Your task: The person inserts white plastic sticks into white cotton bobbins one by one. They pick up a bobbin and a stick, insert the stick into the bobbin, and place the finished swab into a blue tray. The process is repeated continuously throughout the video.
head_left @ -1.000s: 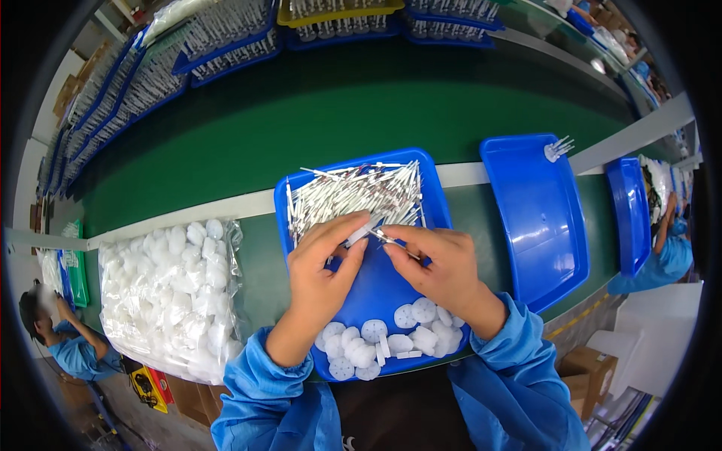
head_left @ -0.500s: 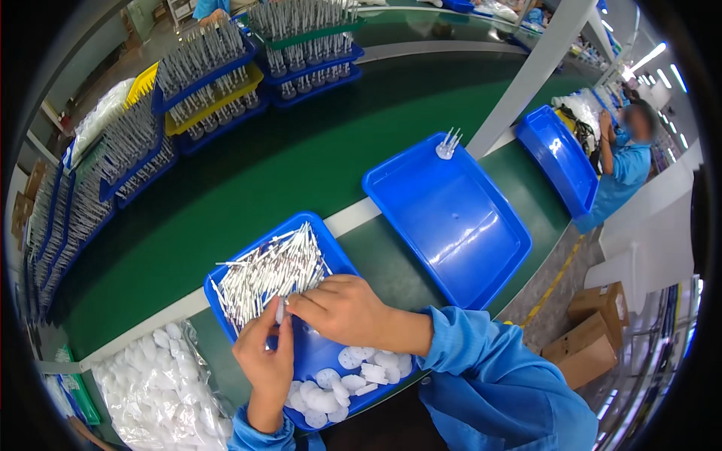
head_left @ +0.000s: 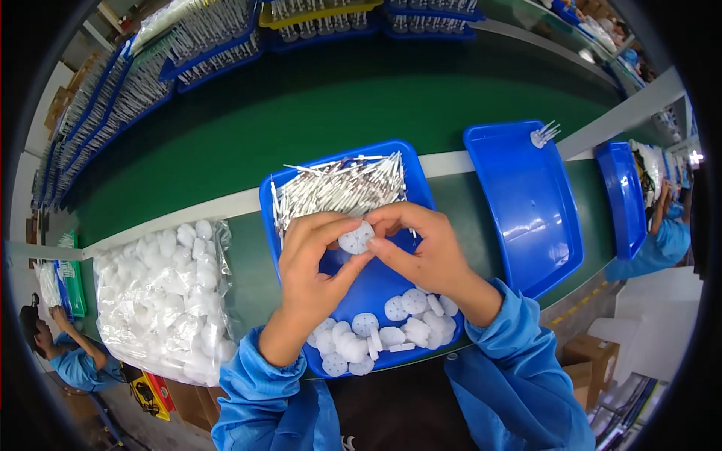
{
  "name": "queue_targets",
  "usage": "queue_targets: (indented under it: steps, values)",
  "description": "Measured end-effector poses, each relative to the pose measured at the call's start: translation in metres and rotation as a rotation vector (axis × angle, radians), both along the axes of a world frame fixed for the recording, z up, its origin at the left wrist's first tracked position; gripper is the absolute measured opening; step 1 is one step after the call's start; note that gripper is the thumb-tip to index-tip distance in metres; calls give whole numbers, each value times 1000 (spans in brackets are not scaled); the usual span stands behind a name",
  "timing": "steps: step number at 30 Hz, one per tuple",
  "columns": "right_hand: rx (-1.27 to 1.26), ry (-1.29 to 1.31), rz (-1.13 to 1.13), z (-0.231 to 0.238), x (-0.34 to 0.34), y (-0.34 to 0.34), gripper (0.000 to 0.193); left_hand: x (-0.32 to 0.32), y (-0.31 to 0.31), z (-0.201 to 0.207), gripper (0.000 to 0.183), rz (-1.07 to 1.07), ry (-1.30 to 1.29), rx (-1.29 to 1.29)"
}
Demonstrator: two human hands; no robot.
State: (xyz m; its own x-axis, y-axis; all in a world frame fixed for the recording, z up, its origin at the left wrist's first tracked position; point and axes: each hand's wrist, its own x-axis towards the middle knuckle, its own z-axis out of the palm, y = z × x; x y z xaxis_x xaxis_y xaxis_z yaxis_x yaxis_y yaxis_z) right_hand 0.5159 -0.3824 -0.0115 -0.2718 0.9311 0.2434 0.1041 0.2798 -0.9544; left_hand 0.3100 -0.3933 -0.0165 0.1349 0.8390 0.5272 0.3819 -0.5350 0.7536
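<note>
A round white plastic disc (head_left: 356, 237) with small holes is held up between my two hands, its flat face showing. My left hand (head_left: 310, 259) pinches its left edge between thumb and fingers. From the other side my right hand (head_left: 429, 252) grips the right edge the same way. Both hands are over a blue tray (head_left: 361, 293). A heap of thin white and grey sticks (head_left: 342, 188) fills the tray's far part. Along its near edge lies a loose pile of similar white discs (head_left: 391, 331).
A clear bag of white discs (head_left: 162, 293) lies left of the tray. To the right, a second blue tray (head_left: 526, 210) carries one disc with upright sticks (head_left: 544, 135) in its far corner. Stacked trays of such pieces (head_left: 210, 45) stand beyond the green belt (head_left: 301, 105). Co-workers sit at both sides.
The view has swung right. My right hand no longer covers the pinched piece; both hands now hold a white disc by its edges, face showing.
</note>
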Motion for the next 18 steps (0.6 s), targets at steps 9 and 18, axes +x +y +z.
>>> queue_targets:
  steps: [9,18]
  values:
    - [-228,270,75,-9,7,-1,16,2,-3,2,52,-63,23,-13]
    - [-251,331,119,-5,0,-5,20,0,-5,3,49,-75,-31,-51]
